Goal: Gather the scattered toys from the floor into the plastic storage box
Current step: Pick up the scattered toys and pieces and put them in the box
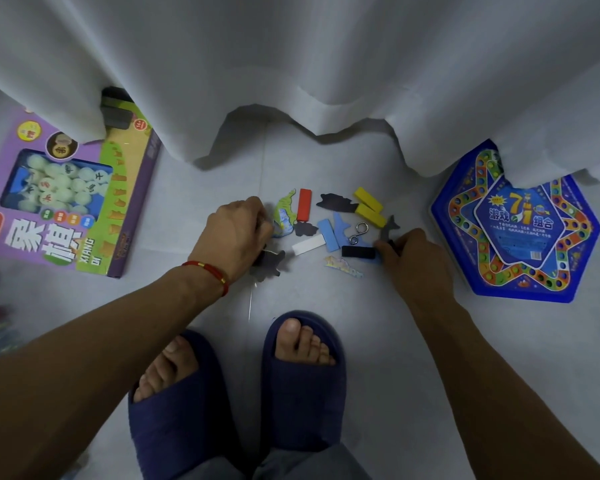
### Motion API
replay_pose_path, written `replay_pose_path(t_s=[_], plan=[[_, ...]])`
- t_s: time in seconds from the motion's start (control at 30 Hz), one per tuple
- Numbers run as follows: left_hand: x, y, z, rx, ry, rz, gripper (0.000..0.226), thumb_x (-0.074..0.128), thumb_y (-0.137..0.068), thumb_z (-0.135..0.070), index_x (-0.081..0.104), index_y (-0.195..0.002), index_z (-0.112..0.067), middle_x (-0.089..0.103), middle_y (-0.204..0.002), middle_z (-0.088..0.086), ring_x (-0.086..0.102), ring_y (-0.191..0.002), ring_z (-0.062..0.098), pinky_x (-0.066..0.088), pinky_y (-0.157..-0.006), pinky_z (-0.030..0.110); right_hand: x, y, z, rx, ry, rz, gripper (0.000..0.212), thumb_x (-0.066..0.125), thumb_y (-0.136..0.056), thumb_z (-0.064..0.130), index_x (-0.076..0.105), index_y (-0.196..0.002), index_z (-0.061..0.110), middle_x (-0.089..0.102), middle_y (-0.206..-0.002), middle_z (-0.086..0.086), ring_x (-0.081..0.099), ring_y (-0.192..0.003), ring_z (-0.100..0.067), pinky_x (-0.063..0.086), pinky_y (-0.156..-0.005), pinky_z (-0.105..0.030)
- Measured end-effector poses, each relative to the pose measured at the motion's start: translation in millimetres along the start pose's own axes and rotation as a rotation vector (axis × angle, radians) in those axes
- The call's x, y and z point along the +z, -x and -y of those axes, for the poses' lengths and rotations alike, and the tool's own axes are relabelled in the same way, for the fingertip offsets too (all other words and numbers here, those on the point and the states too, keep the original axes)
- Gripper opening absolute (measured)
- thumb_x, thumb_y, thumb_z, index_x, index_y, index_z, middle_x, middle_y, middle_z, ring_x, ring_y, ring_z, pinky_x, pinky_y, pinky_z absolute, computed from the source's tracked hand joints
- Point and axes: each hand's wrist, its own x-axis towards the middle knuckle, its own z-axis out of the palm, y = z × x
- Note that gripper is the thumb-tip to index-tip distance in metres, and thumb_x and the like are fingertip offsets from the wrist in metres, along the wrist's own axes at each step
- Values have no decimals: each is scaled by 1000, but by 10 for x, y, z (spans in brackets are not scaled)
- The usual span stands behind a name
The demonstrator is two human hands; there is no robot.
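Note:
Small toys lie scattered on the grey floor: a red block (304,204), two yellow blocks (369,206), a light blue block (328,235), a white block (308,244), a black block (358,252), a metal ring puzzle (358,232) and several flat puzzle pieces (336,203). My left hand (234,233) is curled at the left edge of the pile and grips dark flat pieces (271,265). My right hand (413,256) pinches a dark grey piece (388,230) at the pile's right edge. No storage box is in view.
A purple chess-set box (66,206) lies at the left and a blue star-shaped game box (520,230) at the right. White curtains (291,64) hang down to the floor behind the pile. My feet in dark blue slippers (302,382) stand just below it.

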Motion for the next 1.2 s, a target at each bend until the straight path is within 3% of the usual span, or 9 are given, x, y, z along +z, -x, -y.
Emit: replay_pose_path(t_s=[0.17,0.4,0.53,0.6,0.67,0.73,0.83,1.03,1.2], plan=[[116,-55,31,-22,-60,213,37,51,-97,-40,40,-126,-21,65,-100,13,59,-82,37,51,-73,43,-8,-112,-46,104,-6,140,56,58,-85,64,66,-96,10,66,-73,-9,65,-63,-25,58,-63,-38],[188,-20,8,-55,-160,204,41,56,-94,-43,38,-115,-13,64,-97,16,58,-78,36,50,-68,44,-160,6,51,98,-115,224,34,61,-91,39,61,-77,8,66,-68,-14,66,-57,-27,57,-60,-37],[87,120,-56,-190,-17,228,38,60,-92,-42,42,-110,-13,62,-95,16,58,-83,37,47,-68,39,-319,320,95,383,-893,237,22,56,-95,23,56,-78,9,56,-69,-10,52,-52,-18,43,-48,-29],[0,255,-109,-314,157,197,34,63,-90,-42,46,-103,-16,61,-92,13,58,-82,32,44,-67,33,-440,519,146,528,-1298,382,11,53,-92,14,55,-82,10,54,-71,-8,48,-55,-15,40,-43,-25],[-105,407,-177,-424,350,152,29,64,-90,-40,50,-91,-15,60,-83,7,56,-73,24,41,-59,21,-575,724,236,563,-1405,555,5,50,-90,10,55,-88,9,55,-75,-8,47,-54,-13,39,-39,-20],[-278,592,-269,-523,543,108,26,64,-90,-37,52,-83,-15,61,-74,6,54,-66,22,38,-48,14,-769,929,444,506,-1373,674,8,49,-89,8,56,-91,6,60,-80,-13,49,-52,-14,41,-39,-20],[-738,971,-412,-583,815,51,30,64,-85,-47,53,-79,-19,64,-66,9,54,-52,23,43,-53,28,-1107,1174,946,336,-1305,781,12,50,-92,7,59,-93,-1,63,-88,-20,57,-59,-19,49,-47,-23],[-2096,2014,-323,-560,1146,-272,27,62,-95,-32,56,-102,-6,65,-71,11,52,-49,23,38,-41,22,-1741,1900,2444,-129,-893,1124,14,64,-91,14,66,-99,2,68,-97,-20,70,-79,-25,59,-66,-35],[-2759,3089,418,-732,960,-564,28,62,-91,-39,58,-96,-11,69,-74,12,49,-45,23,40,-45,25,-1788,2907,3509,-531,-537,1256,23,69,-91,14,64,-107,-2,66,-92,-20,69,-84,-24,61,-79,-41]])
